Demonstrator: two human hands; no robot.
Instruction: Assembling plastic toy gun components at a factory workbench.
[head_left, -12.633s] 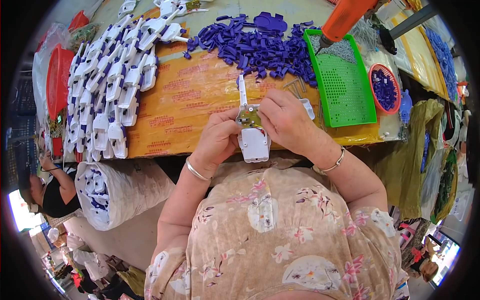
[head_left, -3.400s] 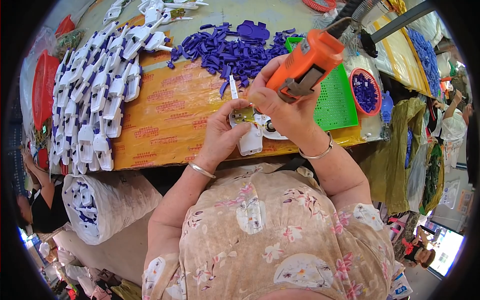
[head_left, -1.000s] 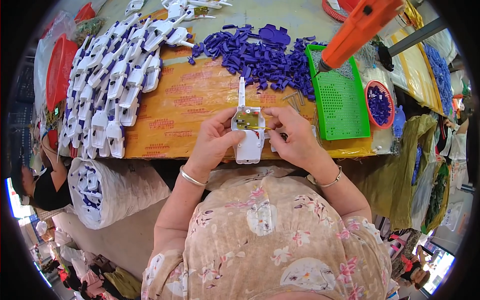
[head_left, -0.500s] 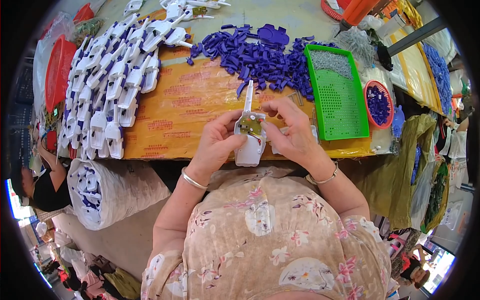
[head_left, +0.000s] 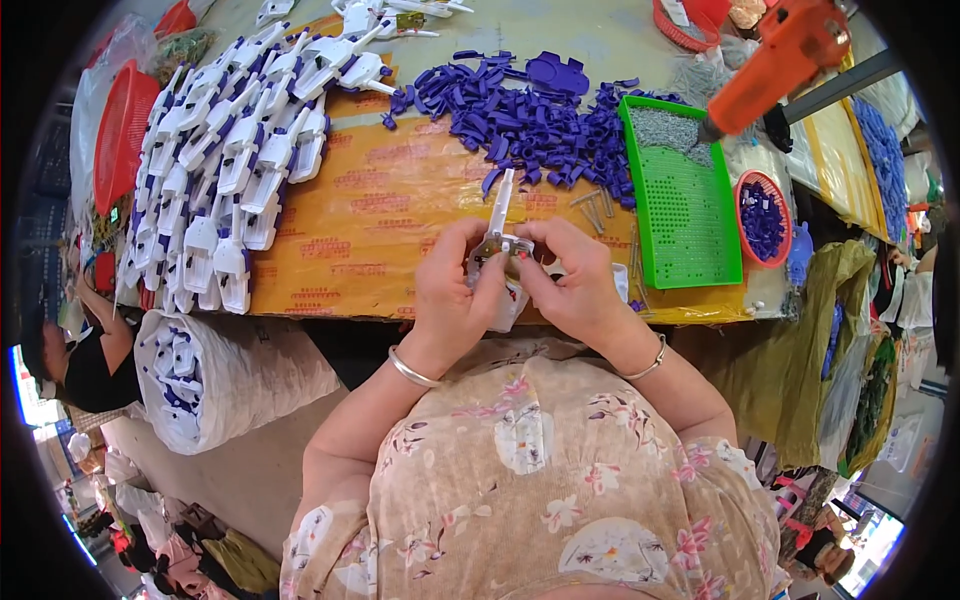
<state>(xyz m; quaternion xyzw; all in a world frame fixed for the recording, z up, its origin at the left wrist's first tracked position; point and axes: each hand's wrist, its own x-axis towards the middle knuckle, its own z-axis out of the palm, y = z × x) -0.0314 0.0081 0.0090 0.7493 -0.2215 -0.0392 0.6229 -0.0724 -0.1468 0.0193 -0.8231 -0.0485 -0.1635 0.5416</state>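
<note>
A: What do the two hands have between them?
B: The left hand (head_left: 445,287) is curled in close, thumb and fingers gripping one side of a white casing (head_left: 511,312). The right hand (head_left: 585,285) pinches its other side, just as narrow, by a small red bit (head_left: 523,255).
A: And where is the casing?
B: At the near edge of the table (head_left: 350,215), before the chest, tilted, its thin handle (head_left: 503,203) pointing away. I can't tell whether it touches the table.
A: What might go wrong?
B: The thumbs hide most of the inside. Too hard a push, I'd guess, could bend or shift something small unseen. If both grips loosened, the casing could drop into the lap.
A: Anything nearby to mind?
B: Purple pieces (head_left: 540,125) lie heaped beyond, near loose metal pins (head_left: 592,210) and a green tray (head_left: 700,235). A careless sweep of the right hand could scatter the pins. The orange driver (head_left: 780,65) shows above the tray's far end; swinging, it might knock the grey bits (head_left: 662,128) there.
</note>
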